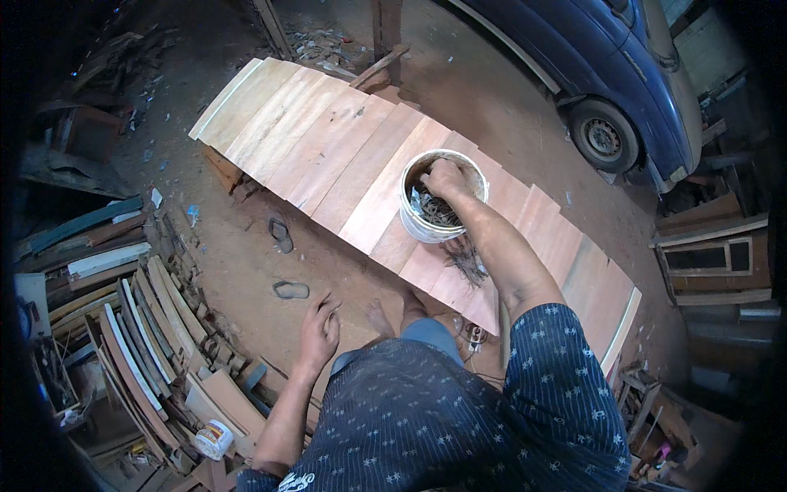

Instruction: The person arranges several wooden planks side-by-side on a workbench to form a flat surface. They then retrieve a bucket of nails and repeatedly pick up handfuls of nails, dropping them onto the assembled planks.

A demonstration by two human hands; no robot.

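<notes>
My right hand (444,179) reaches down inside a white bucket (425,230). Its fingers look curled, and their tips are hidden, so what they hold does not show. Dark, thin pieces that look like nails (434,209) fill the bucket's lower part. A loose pile of similar thin pieces (466,261) lies on the boards just in front of it. Bucket and pile rest on a long row of pale wooden planks (361,160) laid side by side. My left hand (320,330) hangs beside the planks' near edge, fingers loosely apart, nothing in it.
Two sandals (290,289) lie on the dirt floor left of my feet. Curved wood offcuts (156,328) are stacked at the left, with a small white tub (213,439) beside them. A blue car (607,90) stands at the far right. Wooden frames (713,258) lean at the right.
</notes>
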